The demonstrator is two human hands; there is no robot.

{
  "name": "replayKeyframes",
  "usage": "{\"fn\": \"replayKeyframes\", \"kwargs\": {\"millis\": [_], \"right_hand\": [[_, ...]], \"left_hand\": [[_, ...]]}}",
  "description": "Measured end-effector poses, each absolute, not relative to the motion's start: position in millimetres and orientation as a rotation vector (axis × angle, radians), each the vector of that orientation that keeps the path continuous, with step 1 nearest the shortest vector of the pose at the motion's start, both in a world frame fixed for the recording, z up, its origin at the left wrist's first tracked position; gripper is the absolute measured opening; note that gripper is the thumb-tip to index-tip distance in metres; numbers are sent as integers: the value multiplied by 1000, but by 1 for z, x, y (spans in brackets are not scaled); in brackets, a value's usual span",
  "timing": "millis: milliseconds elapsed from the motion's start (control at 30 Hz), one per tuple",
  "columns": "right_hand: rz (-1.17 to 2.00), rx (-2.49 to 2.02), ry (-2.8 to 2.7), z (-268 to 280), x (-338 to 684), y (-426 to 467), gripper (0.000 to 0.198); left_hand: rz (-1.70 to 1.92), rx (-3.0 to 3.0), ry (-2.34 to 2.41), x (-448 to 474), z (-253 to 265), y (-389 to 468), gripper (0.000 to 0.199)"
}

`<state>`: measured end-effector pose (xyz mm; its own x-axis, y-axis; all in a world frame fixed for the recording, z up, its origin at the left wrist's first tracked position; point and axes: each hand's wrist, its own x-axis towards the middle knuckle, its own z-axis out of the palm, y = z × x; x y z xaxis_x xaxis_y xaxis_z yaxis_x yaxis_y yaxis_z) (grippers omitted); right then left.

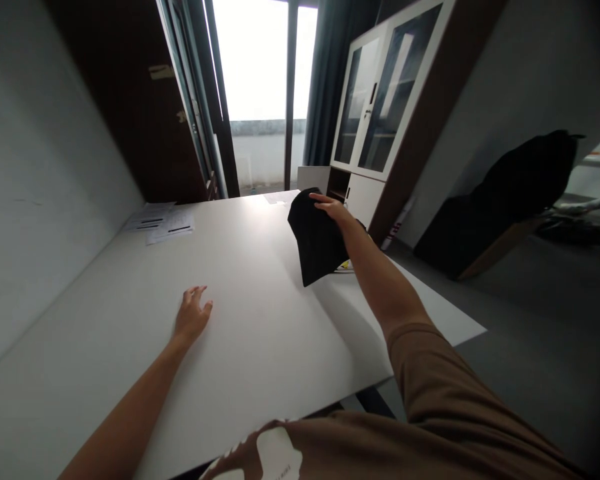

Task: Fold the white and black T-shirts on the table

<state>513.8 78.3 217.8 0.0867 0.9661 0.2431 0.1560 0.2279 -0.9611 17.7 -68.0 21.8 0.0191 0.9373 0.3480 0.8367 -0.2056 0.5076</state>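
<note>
My right hand point(331, 205) reaches out over the right side of the white table point(250, 333) and grips a black cloth item point(319, 241) by its upper edge. The item hangs down like a limp sheet or bag; its exact kind cannot be told. Behind its lower right corner, partly hidden by it and by my forearm, a small thing with yellow on it point(346, 265) shows. On the left half of the tabletop rests my left hand point(194, 312), holding nothing, its fingers loosely bent and apart.
Printed papers point(170, 223) lie at the table's far left, by the wall. Another pale sheet point(279, 198) is at the far edge. A white cabinet with glass doors point(380, 100) stands beyond on the right. A black bag-like shape point(530, 173) is farther right.
</note>
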Motion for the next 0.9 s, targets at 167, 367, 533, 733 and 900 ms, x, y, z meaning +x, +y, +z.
{"fn": "replayKeyframes", "kwargs": {"millis": [167,367,533,733,900], "right_hand": [[485,-1611,-1227,229,614,81,44],[557,-2211,-1212,171,655,63,37],[162,-2407,-1132,114,633,48,50],[150,-2489,-1204,101,633,52,61],[4,-2227,-1466,124,652,69,48]], "left_hand": [[935,2177,1882,17,20,-66,47],[869,2297,1894,17,17,-63,47],[832,2328,1907,17,18,-63,47],[824,2356,1891,13,15,-62,46],[810,2340,1905,14,15,-65,44]]}}
